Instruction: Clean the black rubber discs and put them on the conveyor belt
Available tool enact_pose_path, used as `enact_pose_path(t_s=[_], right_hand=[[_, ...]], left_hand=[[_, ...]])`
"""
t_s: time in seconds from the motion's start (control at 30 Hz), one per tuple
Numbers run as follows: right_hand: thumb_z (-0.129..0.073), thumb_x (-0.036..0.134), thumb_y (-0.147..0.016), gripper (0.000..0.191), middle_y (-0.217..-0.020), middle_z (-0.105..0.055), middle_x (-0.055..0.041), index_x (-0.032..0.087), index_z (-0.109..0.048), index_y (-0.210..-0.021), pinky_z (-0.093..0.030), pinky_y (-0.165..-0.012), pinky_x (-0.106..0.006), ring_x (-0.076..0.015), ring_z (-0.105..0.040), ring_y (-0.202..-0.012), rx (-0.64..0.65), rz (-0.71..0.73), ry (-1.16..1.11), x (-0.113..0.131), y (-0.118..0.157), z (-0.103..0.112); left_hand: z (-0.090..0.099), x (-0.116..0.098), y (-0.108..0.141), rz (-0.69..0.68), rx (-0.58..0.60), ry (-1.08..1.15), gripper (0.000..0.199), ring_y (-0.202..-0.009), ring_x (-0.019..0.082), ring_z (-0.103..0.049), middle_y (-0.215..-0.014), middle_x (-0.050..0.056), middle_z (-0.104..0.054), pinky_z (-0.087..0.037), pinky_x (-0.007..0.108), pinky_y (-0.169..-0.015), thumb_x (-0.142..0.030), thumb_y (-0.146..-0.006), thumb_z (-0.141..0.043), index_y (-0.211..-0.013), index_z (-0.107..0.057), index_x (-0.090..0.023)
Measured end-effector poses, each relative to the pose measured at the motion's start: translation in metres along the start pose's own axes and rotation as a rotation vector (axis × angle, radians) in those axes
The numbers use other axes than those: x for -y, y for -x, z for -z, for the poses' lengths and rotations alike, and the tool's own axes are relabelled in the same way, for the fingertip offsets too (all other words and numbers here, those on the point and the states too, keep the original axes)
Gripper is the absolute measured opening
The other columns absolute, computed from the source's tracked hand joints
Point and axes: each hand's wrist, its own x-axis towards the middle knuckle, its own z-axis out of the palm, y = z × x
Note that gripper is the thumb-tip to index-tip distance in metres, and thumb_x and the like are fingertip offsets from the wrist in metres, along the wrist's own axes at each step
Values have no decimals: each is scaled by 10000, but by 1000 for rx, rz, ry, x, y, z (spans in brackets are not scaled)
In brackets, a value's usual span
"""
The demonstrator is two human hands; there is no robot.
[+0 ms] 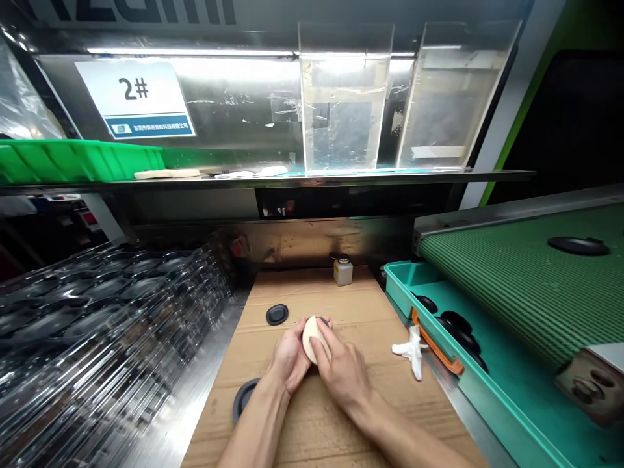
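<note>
A cream-coloured oval disc [312, 339] is held above the cardboard in front of me. My left hand [289, 356] cups it from the left and below, fingers wrapped round its edge. From the right, my right hand [342, 365] presses its fingers on the disc's face. Something dark shows at the upper right edge behind the fingers, mostly hidden. A black oval part [277, 314] lies on the cardboard beyond my left hand. Another black round part [242, 398] is partly covered by my left forearm.
The cardboard sheet [390, 416] covers the bench, with a small bottle [343, 270] at its far end. On the right are a crumpled white cloth [412, 351], a teal tray [511, 406] with black parts, and a green conveyor [507, 273]. Stacked clear trays [121, 325] stand left.
</note>
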Motion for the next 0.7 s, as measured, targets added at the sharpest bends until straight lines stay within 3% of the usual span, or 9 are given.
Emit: enact_pose_path(t_s=[0.17,0.33,0.47,0.63,0.7], right_hand=[[-409,526,-914,501,-1128,-643,-82,222,-566,-1280,-469,-860,-317,-236,-607,-1039,-180,-134,-270,-21,-27,5],[-447,545,-897,558,-1013,-668,-101,144,-543,-1273,-489,-781,-291,-211,-630,-911,-225,-119,-544,-30,-28,18],[-494,485,-892,425,-958,-679,-45,204,-606,-1191,-477,-730,-243,-168,-634,-827,-179,-10,-464,-19,-15,20],[-480,369,-900,354,-1147,-633,-12,257,-575,-1223,-436,-861,-238,-167,-610,-1006,-86,158,-250,-5,-2,14],[-472,372,-898,365,-1121,-642,-20,252,-553,-1234,-441,-818,-239,-169,-620,-960,-24,159,-201,-2,2,14]], left_hand=[[4,5,-4,-42,-16,-24,250,-1013,257,-616,-1135,207,-604,-509,411,-890,-226,-921,-471,-1057,-566,-38],[12,2,-9,17,36,98,274,-1049,285,-598,-1179,205,-580,-512,429,-844,-263,-940,-427,-1088,-531,-58],[11,-1,-8,20,31,177,264,-999,243,-611,-1126,119,-614,-498,439,-883,-270,-904,-512,-1112,-542,-110],[5,8,-8,-8,62,157,257,-1007,224,-609,-1115,150,-609,-481,367,-935,-262,-910,-495,-1075,-570,-80],[6,12,-9,-20,61,125,276,-997,219,-614,-1106,153,-610,-479,353,-935,-276,-910,-496,-1101,-567,-90]])
